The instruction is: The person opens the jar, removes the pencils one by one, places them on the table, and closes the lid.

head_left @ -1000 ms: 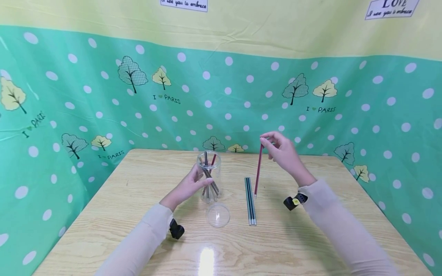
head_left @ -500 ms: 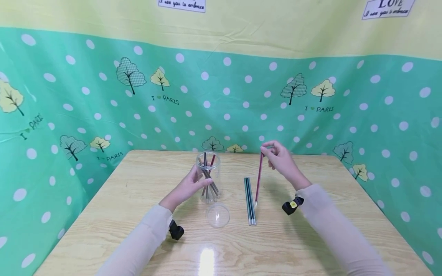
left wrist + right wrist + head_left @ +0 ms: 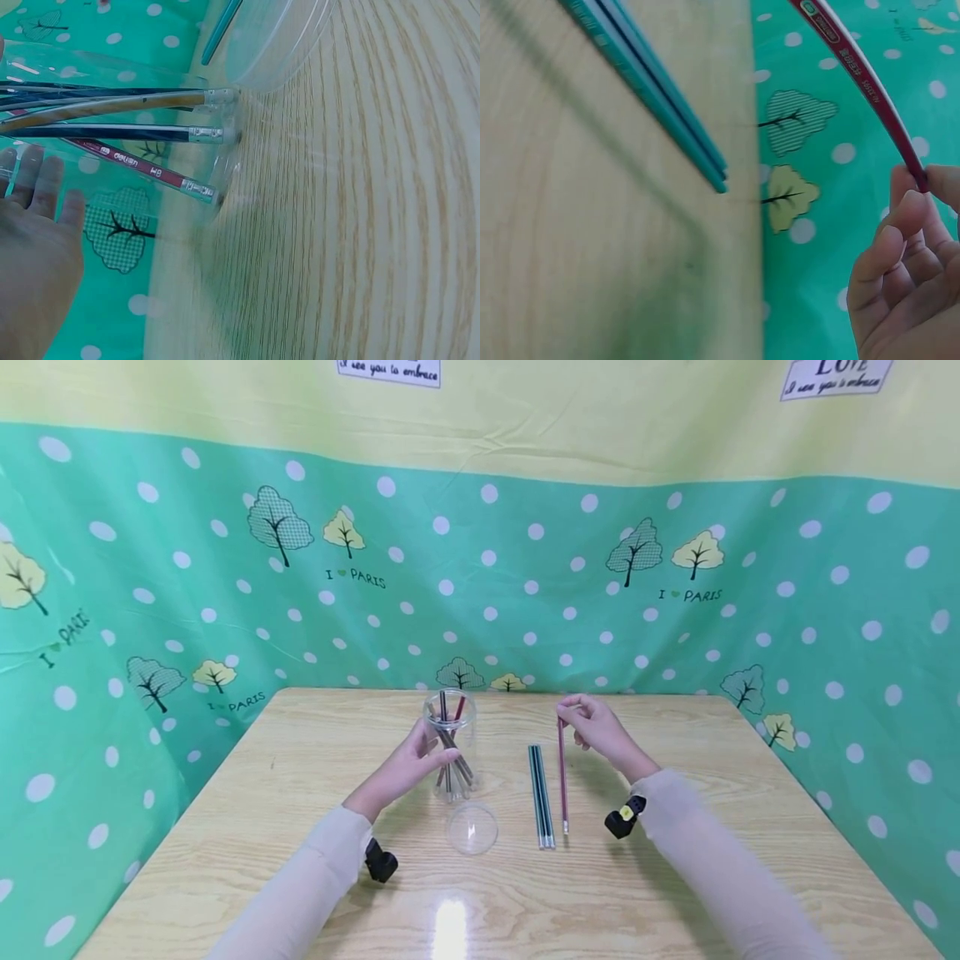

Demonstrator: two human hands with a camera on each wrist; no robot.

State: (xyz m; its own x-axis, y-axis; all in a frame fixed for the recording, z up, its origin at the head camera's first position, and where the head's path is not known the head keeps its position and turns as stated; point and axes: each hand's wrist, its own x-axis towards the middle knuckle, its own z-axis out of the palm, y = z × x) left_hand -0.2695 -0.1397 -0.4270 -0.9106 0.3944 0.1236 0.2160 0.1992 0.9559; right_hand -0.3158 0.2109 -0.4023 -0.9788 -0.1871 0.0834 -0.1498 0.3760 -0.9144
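Red pencil [image 3: 563, 781] pinched at far end btwn thumb + fingertips of R hand [image 3: 602, 739], eraser end twd table's [image 3: 300, 760] near edge, just beside teal pencils [image 3: 542, 797] on R-edge side. L hand [image 3: 408, 768] curled round jar [image 3: 470, 747] holding asst'd pencils [image 3: 135, 133], farther twd L edge; lid [image 3: 472, 829] on jar's near-edge side.
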